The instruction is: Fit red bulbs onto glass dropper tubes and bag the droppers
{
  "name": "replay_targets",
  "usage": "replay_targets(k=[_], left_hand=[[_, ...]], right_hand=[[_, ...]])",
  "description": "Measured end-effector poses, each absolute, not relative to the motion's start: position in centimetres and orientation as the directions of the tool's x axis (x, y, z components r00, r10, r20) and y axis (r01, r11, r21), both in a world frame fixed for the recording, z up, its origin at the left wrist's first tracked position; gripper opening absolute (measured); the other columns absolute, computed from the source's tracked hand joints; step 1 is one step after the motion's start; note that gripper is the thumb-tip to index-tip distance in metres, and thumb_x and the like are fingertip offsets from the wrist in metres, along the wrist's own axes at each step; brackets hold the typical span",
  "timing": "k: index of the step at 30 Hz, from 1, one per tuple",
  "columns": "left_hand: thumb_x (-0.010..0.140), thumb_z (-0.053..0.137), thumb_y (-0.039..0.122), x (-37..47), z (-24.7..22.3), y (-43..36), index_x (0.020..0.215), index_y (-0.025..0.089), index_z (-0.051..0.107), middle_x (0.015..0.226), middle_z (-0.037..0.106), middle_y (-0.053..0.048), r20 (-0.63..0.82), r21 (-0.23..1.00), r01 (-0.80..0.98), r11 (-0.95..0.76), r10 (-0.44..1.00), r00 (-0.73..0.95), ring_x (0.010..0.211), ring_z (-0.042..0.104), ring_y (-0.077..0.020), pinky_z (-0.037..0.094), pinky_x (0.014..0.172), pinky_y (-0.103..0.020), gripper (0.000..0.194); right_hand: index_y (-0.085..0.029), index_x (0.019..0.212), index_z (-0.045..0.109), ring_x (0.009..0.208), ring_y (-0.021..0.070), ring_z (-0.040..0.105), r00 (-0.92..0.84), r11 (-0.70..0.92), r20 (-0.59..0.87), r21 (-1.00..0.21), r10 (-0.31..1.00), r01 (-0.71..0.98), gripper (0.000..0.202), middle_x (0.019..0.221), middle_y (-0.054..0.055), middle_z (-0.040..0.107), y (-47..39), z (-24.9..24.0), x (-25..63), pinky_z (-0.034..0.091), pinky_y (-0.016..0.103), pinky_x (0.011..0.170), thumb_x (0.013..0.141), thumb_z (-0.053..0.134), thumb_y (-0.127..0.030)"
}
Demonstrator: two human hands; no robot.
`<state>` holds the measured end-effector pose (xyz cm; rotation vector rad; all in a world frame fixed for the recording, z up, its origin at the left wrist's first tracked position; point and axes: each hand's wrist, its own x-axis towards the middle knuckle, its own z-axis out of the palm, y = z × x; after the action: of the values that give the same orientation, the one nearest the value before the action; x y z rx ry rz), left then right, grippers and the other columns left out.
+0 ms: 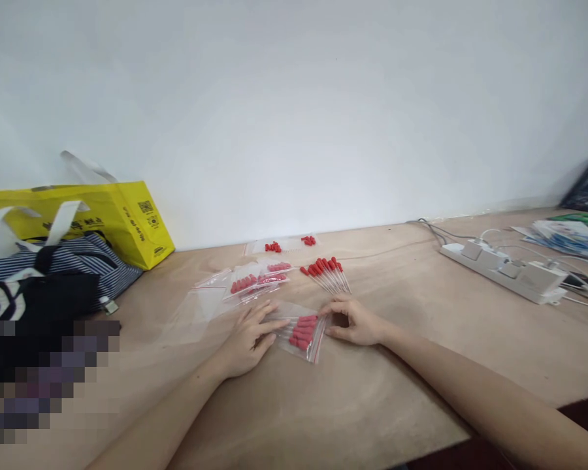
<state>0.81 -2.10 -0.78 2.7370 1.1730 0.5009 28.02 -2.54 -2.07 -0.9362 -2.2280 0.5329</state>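
A clear zip bag (301, 353) lies flat on the table between my hands. Inside it are several droppers with red rubber bulbs (304, 331). My left hand (249, 343) rests on the bag's left part, fingers spread and the index finger stretched over the droppers' stems. At the bag's right edge, near the red seal line, is my right hand (355, 321), with curved fingers and the thumb apart from them. Just beyond it, loose droppers (327, 269) lie fanned out, red bulbs pointing away from me. More filled zip bags (257, 281) overlap behind my left hand.
Against the wall lies another clear bag (289, 245) with small red pieces at both ends. A yellow carrier bag (147, 222) and striped cloth (108, 258) occupy the left side. To the right sit a white power strip (500, 271) with plugs and cables, and papers (568, 236).
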Motion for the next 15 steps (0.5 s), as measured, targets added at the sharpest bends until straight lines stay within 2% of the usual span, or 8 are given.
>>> replay_targets(k=[3, 5, 8, 10, 12, 15], left_hand=[[0.079, 0.048, 0.025, 1.0, -1.2, -1.5, 0.111, 0.021, 0.055, 0.122, 0.048, -0.010, 0.396, 0.264, 0.797, -0.543, 0.815, 0.424, 0.112, 0.044, -0.0274, 0.036, 0.092, -0.051, 0.032], [0.081, 0.047, 0.027, 1.2, -1.1, -1.7, 0.105, 0.018, 0.057, 0.111, 0.054, -0.010, 0.467, 0.309, 0.791, -0.528, 0.809, 0.357, 0.104, 0.050, -0.0249, 0.041, 0.088, -0.046, 0.028], [0.080, 0.049, 0.032, 1.8, -0.7, -3.1, 0.101, 0.020, 0.056, 0.101, 0.057, -0.006, 0.483, 0.308, 0.620, -0.721, 0.680, 0.552, 0.093, 0.055, -0.0194, 0.047, 0.082, -0.035, 0.026], [0.074, 0.056, 0.038, 2.4, -0.4, -4.3, 0.104, 0.020, 0.055, 0.101, 0.057, -0.007, 0.471, 0.254, 0.490, -0.834, 0.549, 0.691, 0.091, 0.056, -0.0194, 0.049, 0.078, -0.032, 0.035], [0.072, 0.059, 0.038, 2.9, -0.4, -5.2, 0.103, 0.020, 0.055, 0.099, 0.059, -0.007, 0.486, 0.179, 0.452, -0.874, 0.478, 0.732, 0.087, 0.057, -0.0192, 0.050, 0.075, -0.031, 0.036], [0.079, 0.052, 0.027, 3.2, -0.7, -5.6, 0.099, 0.021, 0.057, 0.091, 0.062, -0.005, 0.536, 0.086, 0.483, -0.872, 0.449, 0.715, 0.081, 0.060, -0.0156, 0.051, 0.071, -0.026, 0.021]], right_hand=[[-0.018, 0.085, 0.062, 0.068, 0.0127, 0.051, -0.495, 0.658, 0.438, -0.566, 0.751, 0.497, 0.015, 0.073, 0.002, 0.057, -2.8, -2.6, 27.0, 0.040, 0.023, 0.062, 0.070, 0.058, -0.017], [-0.018, 0.080, 0.062, 0.062, 0.0113, 0.050, -0.448, 0.634, 0.448, -0.554, 0.773, 0.539, 0.013, 0.065, 0.000, 0.056, -3.2, -3.0, 26.2, 0.039, 0.023, 0.060, 0.069, 0.056, -0.014], [-0.017, 0.074, 0.062, 0.055, 0.0099, 0.048, -0.368, 0.578, 0.452, -0.538, 0.812, 0.613, 0.011, 0.055, -0.003, 0.053, -3.7, -3.3, 25.3, 0.038, 0.023, 0.062, 0.067, 0.055, -0.012], [-0.017, 0.070, 0.062, 0.051, 0.0094, 0.047, -0.326, 0.544, 0.448, -0.549, 0.833, 0.635, 0.009, 0.052, -0.003, 0.052, -4.0, -3.2, 24.9, 0.037, 0.022, 0.057, 0.067, 0.055, -0.013], [-0.016, 0.068, 0.063, 0.049, 0.0092, 0.046, -0.308, 0.524, 0.434, -0.577, 0.847, 0.626, 0.008, 0.052, -0.002, 0.053, -4.3, -2.9, 24.8, 0.035, 0.020, 0.050, 0.068, 0.054, -0.015], [-0.017, 0.076, 0.065, 0.050, 0.0089, 0.048, -0.366, 0.547, 0.406, -0.636, 0.837, 0.545, 0.013, 0.057, -0.001, 0.057, -4.7, -2.4, 25.1, 0.035, 0.019, 0.048, 0.070, 0.053, -0.017]])
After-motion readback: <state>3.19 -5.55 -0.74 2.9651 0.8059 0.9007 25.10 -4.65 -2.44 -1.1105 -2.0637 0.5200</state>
